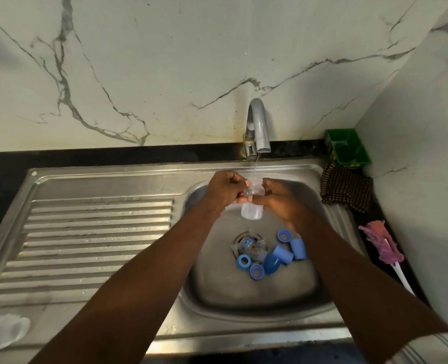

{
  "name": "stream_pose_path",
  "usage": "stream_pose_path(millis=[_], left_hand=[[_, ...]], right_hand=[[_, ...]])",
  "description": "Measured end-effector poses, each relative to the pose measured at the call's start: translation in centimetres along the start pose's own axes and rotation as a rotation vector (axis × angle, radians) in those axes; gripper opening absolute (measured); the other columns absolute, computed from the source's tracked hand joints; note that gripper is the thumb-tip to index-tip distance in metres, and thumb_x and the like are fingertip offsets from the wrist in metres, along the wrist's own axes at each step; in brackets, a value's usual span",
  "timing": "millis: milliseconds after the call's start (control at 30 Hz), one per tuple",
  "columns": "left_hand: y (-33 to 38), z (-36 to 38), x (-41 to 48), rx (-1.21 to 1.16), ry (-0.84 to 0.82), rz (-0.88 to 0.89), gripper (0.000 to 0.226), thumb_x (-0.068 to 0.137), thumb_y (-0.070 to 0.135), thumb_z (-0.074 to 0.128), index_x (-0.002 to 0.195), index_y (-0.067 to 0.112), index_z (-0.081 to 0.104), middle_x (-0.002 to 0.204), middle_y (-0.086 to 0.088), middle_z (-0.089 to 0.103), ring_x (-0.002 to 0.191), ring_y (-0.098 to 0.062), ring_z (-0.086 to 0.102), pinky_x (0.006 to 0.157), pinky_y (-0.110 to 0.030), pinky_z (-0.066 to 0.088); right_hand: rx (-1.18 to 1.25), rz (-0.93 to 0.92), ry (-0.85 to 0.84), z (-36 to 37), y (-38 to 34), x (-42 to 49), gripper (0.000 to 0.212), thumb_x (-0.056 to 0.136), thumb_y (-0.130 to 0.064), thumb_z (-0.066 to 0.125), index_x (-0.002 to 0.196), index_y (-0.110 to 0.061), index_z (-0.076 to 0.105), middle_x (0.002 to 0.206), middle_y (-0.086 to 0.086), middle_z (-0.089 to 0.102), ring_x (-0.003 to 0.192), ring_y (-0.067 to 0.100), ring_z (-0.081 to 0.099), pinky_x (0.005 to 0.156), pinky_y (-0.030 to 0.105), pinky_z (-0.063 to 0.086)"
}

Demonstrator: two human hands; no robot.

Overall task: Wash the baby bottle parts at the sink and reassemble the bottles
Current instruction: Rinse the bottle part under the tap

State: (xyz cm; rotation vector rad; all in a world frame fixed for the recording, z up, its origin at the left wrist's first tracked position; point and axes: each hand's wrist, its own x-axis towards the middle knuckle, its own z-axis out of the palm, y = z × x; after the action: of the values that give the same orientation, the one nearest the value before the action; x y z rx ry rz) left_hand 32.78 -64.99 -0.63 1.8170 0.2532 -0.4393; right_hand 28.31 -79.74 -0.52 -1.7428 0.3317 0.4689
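Observation:
A clear baby bottle body (252, 209) is held over the sink basin (257, 292), its open mouth up under a thin stream from the tap (257, 124). My left hand (224, 191) grips its upper part from the left. My right hand (278, 198) grips it from the right. On the basin floor near the drain lie another clear bottle with a printed label (249, 245), blue screw rings (243, 261), a blue cap (272, 264) and blue cylindrical covers (297, 248).
A ribbed steel draining board (91, 240) lies left of the basin, with a white cloth (5, 333) at its front corner. At the right stand a green tub (347, 148), a dark knitted cloth (346, 189) and a pink bottle brush (383, 248).

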Motion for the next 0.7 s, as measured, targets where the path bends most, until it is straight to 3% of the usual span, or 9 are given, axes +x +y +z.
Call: stream_pose_path(millis=[100, 267, 367, 500, 600, 633, 700], left_hand=[[-0.1, -0.6, -0.4, 0.045, 0.006, 0.077, 0.012, 0.082, 0.007, 0.080, 0.081, 0.012, 0.070, 0.097, -0.015, 0.074, 0.090, -0.027, 0.071, 0.084, -0.039, 0.061], [-0.8, -1.3, -0.8, -0.018, 0.044, 0.137, 0.012, 0.091, -0.001, 0.066, 0.100, 0.004, 0.071, 0.106, -0.012, 0.072, 0.098, -0.026, 0.068, 0.092, -0.038, 0.058], [-1.7, -2.6, -1.2, -0.048, 0.109, 0.102, 0.018, 0.095, 0.004, 0.060, 0.107, 0.014, 0.069, 0.113, -0.005, 0.069, 0.102, -0.019, 0.063, 0.087, -0.034, 0.056], [-3.6, -4.1, -2.0, -0.078, 0.121, 0.050, 0.019, 0.096, 0.007, 0.061, 0.112, 0.013, 0.070, 0.115, -0.009, 0.068, 0.106, -0.024, 0.063, 0.089, -0.039, 0.057], [-4.7, -5.0, -2.8, -0.091, 0.098, 0.042, 0.018, 0.095, 0.008, 0.062, 0.109, 0.016, 0.070, 0.111, -0.004, 0.069, 0.105, -0.022, 0.064, 0.085, -0.037, 0.057], [-4.9, -5.1, -2.9, -0.099, 0.085, 0.038, 0.018, 0.095, 0.009, 0.062, 0.109, 0.017, 0.070, 0.110, -0.003, 0.069, 0.104, -0.021, 0.064, 0.085, -0.036, 0.056], [-5.5, -5.3, -3.7, -0.095, 0.059, 0.006, 0.019, 0.095, 0.008, 0.062, 0.109, 0.017, 0.070, 0.108, -0.003, 0.070, 0.102, -0.022, 0.065, 0.082, -0.035, 0.055]], right_hand=[[-0.104, -0.053, 0.038, 0.3, -0.3, 0.2, 0.054, 0.081, 0.000, 0.075, 0.131, -0.010, 0.057, 0.124, 0.009, 0.066, 0.112, 0.022, 0.063, 0.099, 0.040, 0.051], [-0.236, -0.228, 0.222, 1.0, -1.5, 1.2, 0.057, 0.074, 0.004, 0.080, 0.125, -0.010, 0.060, 0.122, 0.006, 0.065, 0.112, 0.026, 0.061, 0.101, 0.047, 0.050], [-0.211, -0.321, 0.316, 1.5, -1.4, 1.2, 0.053, 0.076, -0.002, 0.081, 0.122, -0.017, 0.060, 0.115, -0.004, 0.062, 0.104, 0.016, 0.061, 0.092, 0.033, 0.052], [-0.209, -0.273, 0.208, 2.0, 0.4, 0.8, 0.053, 0.078, -0.002, 0.079, 0.124, -0.017, 0.058, 0.119, 0.002, 0.064, 0.112, 0.021, 0.062, 0.091, 0.028, 0.049], [-0.105, -0.321, 0.353, 2.0, 0.5, 0.2, 0.051, 0.081, -0.005, 0.078, 0.126, -0.017, 0.055, 0.115, -0.004, 0.063, 0.101, 0.008, 0.060, 0.080, 0.010, 0.047], [-0.148, -0.313, 0.317, 1.8, 0.5, 0.4, 0.050, 0.081, -0.007, 0.078, 0.125, -0.018, 0.056, 0.115, -0.003, 0.063, 0.100, 0.008, 0.060, 0.082, 0.013, 0.048], [-0.251, -0.245, 0.188, 1.9, 1.4, 0.7, 0.052, 0.078, -0.008, 0.080, 0.124, -0.019, 0.058, 0.119, 0.002, 0.066, 0.106, 0.017, 0.062, 0.096, 0.035, 0.052]])
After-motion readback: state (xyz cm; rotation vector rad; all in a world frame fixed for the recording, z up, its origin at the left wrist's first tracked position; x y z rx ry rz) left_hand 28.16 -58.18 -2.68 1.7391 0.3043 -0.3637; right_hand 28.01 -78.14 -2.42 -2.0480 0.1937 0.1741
